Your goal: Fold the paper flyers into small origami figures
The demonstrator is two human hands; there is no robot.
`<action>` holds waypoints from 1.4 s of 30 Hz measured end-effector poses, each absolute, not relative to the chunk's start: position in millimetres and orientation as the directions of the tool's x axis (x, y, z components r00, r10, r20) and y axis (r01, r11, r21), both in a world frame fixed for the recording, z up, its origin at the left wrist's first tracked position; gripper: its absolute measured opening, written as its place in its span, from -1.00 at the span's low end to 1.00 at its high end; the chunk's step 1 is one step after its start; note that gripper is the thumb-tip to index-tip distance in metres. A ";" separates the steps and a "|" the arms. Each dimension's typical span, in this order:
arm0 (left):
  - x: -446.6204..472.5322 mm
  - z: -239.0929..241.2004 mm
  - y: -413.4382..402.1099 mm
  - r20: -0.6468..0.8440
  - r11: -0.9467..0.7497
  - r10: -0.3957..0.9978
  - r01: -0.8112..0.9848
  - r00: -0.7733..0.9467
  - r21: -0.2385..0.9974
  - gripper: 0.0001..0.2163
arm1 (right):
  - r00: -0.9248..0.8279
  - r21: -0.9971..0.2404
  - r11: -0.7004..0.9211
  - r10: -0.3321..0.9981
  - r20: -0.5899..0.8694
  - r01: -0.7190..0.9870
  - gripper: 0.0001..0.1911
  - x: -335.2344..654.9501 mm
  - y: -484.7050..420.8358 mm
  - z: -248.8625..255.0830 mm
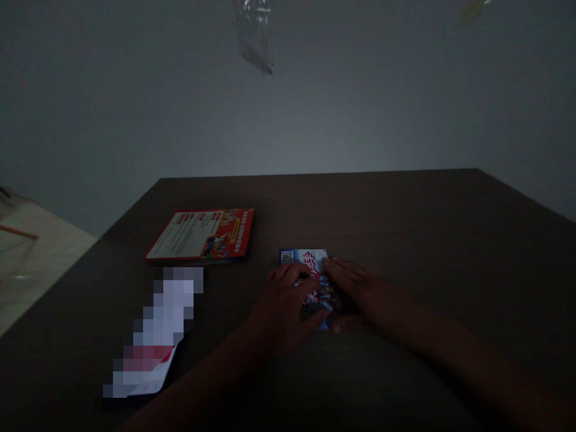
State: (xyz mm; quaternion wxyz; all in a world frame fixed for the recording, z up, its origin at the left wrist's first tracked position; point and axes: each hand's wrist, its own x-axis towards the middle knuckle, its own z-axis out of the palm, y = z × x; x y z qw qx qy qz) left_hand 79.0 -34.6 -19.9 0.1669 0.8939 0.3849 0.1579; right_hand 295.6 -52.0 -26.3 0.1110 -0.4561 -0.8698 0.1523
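A blue and white printed leaflet (315, 258) with a QR code and red lettering lies flat on the dark table (342, 207). Across its left part rests my left hand (288, 300), fingers spread and slightly bent, covering some of the print. Along the leaflet's right edge lies my right hand (357, 291), its fingers stretched out and its thumb near the lower right corner. Neither hand is wrapped around anything. The leaflet's lower left part is hidden under my left hand.
A red and white printed booklet or stack of cards (202, 234) lies at the left. Nearer to me is a lit phone (157, 336), its screen blurred out. Behind the table stands a pale wall (342, 108) with a clear plastic bag (255, 36) hanging on it.
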 end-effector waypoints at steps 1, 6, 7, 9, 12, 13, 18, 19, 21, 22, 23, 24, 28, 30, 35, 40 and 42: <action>79.1 -19.5 -34.6 0.156 -0.648 0.741 0.634 0.653 0.423 -0.69 | -0.562 -0.364 0.539 0.826 0.048 0.760 -0.04 295.9 -51.0 -25.7; 78.8 -19.7 -35.5 0.155 -0.643 0.746 0.638 0.648 0.424 -0.69 | -0.561 -0.379 0.529 0.827 0.032 0.759 0.05 297.3 -45.9 -23.9; 78.7 -20.0 -35.6 0.155 -0.640 0.748 0.641 0.645 0.423 -0.69 | -0.564 -0.383 0.529 0.825 0.026 0.757 0.06 297.4 -44.7 -23.7; 78.6 -20.6 -35.6 0.155 -0.641 0.748 0.641 0.646 0.422 -0.69 | -0.568 -0.393 0.525 0.823 0.010 0.755 0.10 297.1 -42.0 -22.8; 78.7 -21.0 -35.6 0.151 -0.645 0.743 0.638 0.652 0.420 -0.69 | -0.553 -0.413 0.493 0.832 -0.034 0.766 0.17 295.8 -37.3 -20.5; 78.8 -21.1 -35.6 0.150 -0.645 0.743 0.639 0.652 0.420 -0.69 | -0.550 -0.425 0.478 0.833 -0.056 0.768 0.19 295.4 -35.8 -19.6; 79.0 -21.2 -35.3 0.160 -0.650 0.741 0.638 0.652 0.413 -0.69 | -0.543 -0.451 0.445 0.832 -0.110 0.774 0.30 296.4 -32.2 -21.0; 78.8 -21.1 -35.2 0.163 -0.651 0.740 0.634 0.653 0.416 -0.69 | -0.542 -0.449 0.447 0.834 -0.102 0.773 0.31 297.2 -32.4 -22.4; 78.2 -20.8 -35.2 0.169 -0.652 0.738 0.626 0.653 0.427 -0.67 | -0.543 -0.446 0.456 0.835 -0.084 0.770 0.32 298.6 -33.2 -25.4; 77.8 -20.5 -35.3 0.171 -0.653 0.736 0.622 0.655 0.432 -0.66 | -0.543 -0.438 0.460 0.836 -0.078 0.772 0.32 299.1 -33.7 -26.6; 77.3 -20.1 -35.6 0.172 -0.654 0.734 0.617 0.657 0.437 -0.65 | -0.541 -0.431 0.460 0.838 -0.078 0.776 0.32 299.3 -34.1 -27.4; 76.8 -19.6 -36.0 0.170 -0.656 0.731 0.612 0.661 0.443 -0.64 | -0.540 -0.427 0.462 0.838 -0.078 0.778 0.32 299.2 -34.6 -28.0; 75.1 -17.6 -38.0 0.149 -0.661 0.712 0.583 0.686 0.473 -0.56 | -0.543 -0.430 0.473 0.838 -0.051 0.769 0.33 298.2 -35.8 -28.6; 74.3 -16.8 -38.9 0.150 -0.671 0.697 0.564 0.702 0.481 -0.52 | -0.541 -0.437 0.472 0.840 -0.041 0.766 0.33 298.3 -36.0 -29.0; 72.7 -16.6 -39.2 0.181 -0.699 0.671 0.532 0.719 0.478 -0.53 | -0.543 -0.449 0.477 0.840 -0.022 0.755 0.31 300.9 -35.6 -30.7; 72.6 -16.3 -38.2 0.183 -0.712 0.658 0.524 0.731 0.467 -0.71 | -0.525 -0.517 0.458 0.851 0.018 0.724 0.30 306.0 -35.2 -33.4; 72.8 -15.9 -38.8 0.188 -0.711 0.662 0.530 0.725 0.462 -0.72 | -0.505 -0.551 0.440 0.862 0.037 0.709 0.28 307.3 -35.8 -34.0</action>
